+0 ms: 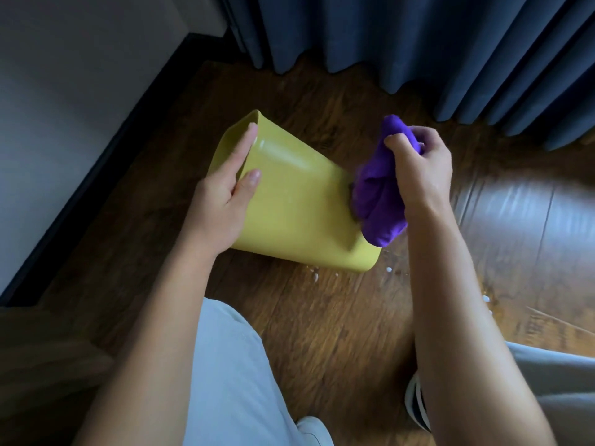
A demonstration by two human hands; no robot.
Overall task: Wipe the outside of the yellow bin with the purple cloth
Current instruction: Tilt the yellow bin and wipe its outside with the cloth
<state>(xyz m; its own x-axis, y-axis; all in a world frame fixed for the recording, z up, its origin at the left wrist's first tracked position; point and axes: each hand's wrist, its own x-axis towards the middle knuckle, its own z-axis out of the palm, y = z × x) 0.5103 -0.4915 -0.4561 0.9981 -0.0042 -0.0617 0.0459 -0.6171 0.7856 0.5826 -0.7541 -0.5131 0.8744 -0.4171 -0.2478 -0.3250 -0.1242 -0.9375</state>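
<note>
The yellow bin (296, 201) lies tipped on its side above the wooden floor, its open rim pointing up and left and its base to the lower right. My left hand (222, 201) grips the rim, thumb on the outer wall and fingers over the edge. My right hand (421, 169) is closed around the bunched purple cloth (380, 197). The cloth hangs down from my fist and presses against the bin's base end on the right.
Dark blue curtains (418, 37) hang along the back. A white wall with a black skirting board (96, 162) runs along the left. Small white drops (315, 276) speckle the wooden floor under the bin. My legs and shoes (415, 403) are at the bottom.
</note>
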